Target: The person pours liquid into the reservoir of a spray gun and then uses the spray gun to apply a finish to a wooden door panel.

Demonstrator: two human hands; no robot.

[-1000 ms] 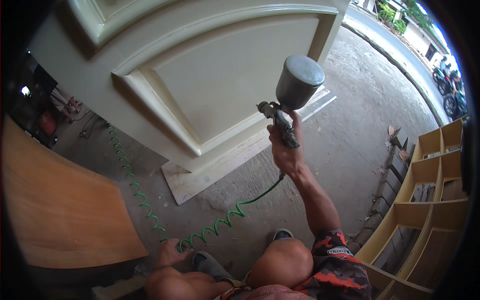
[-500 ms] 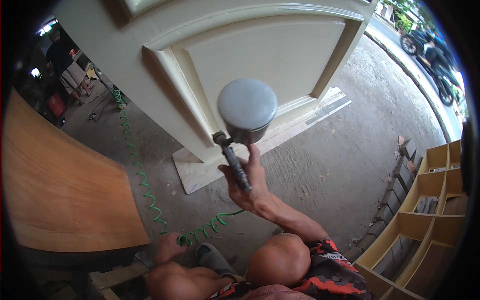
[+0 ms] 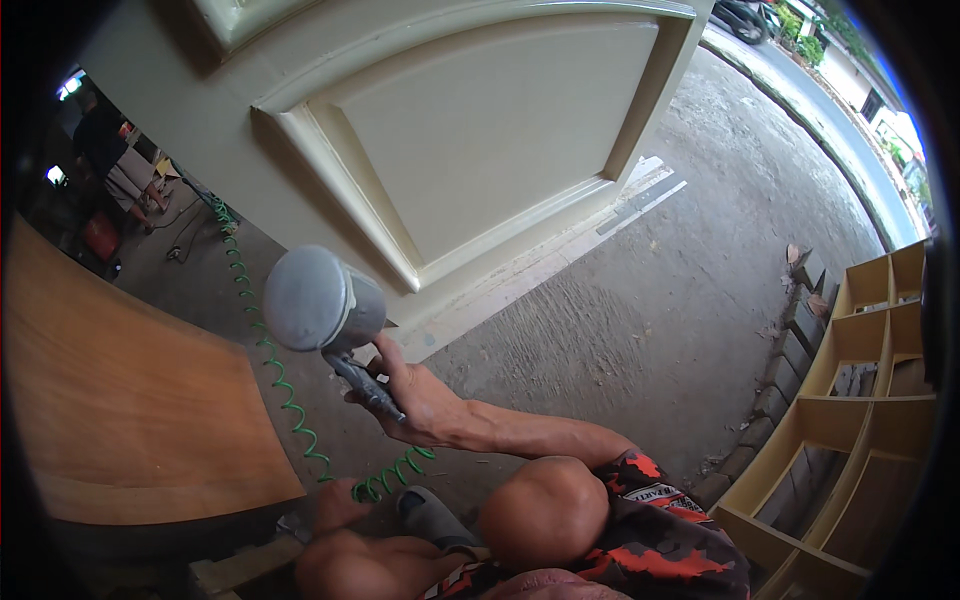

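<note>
Head view shows a metal spray gun (image 3: 368,388) left of the centre of the frame, with its round grey cup (image 3: 318,300) tilted, the lid turned to the left. The right hand (image 3: 425,402) has its fingers bent around the handle, so the grip is closed; whether the trigger is pressed, I cannot tell. At the lower left, the left hand (image 3: 338,505) is closed on a green coiled hose (image 3: 292,405), but its fingers are partly hidden. Behind the cup, a cream panelled door (image 3: 500,130) fills the upper middle, its lower edge close to a pale board (image 3: 550,262) on the concrete floor (image 3: 640,330). A curved brown wooden panel (image 3: 140,400) stands on the left side, a yellowish shelf frame (image 3: 850,402) on the lower right, and another person (image 3: 108,160) is seen at the upper left
</note>
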